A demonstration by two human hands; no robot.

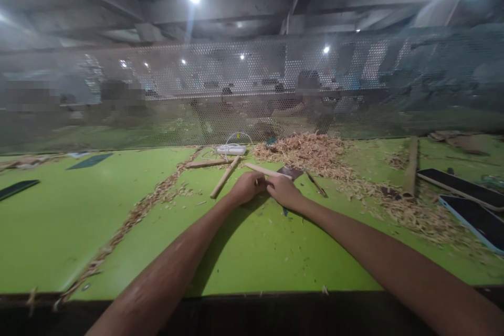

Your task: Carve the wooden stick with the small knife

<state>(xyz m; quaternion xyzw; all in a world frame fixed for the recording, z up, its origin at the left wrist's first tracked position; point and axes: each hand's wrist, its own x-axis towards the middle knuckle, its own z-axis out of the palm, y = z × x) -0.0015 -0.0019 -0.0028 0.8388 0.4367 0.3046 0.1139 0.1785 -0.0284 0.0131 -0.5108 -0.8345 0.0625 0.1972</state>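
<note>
My left hand (pixel 249 187) and my right hand (pixel 284 191) meet low over the green table (pixel 252 257), fingers curled inward and nearly touching. Whatever they pinch between them is too small or hidden to make out. A pale wooden stick (pixel 261 169) runs just beyond both hands, its right end along the top of my right hand; whether it is gripped I cannot tell. Left of my left hand lies a round wooden stick (pixel 225 177). A dark flat sheet (pixel 290 172) sits behind my right hand, with a thin dark pointed tool (pixel 316 184) to its right.
Wood shavings (pixel 303 149) are heaped at the back and trail right. More shavings fill a table seam (pixel 147 205) on the left. A white power strip (pixel 231 150) stands before the mesh screen (pixel 236 100). Two phones (pixel 474 220) and a wooden strip (pixel 412 165) lie right.
</note>
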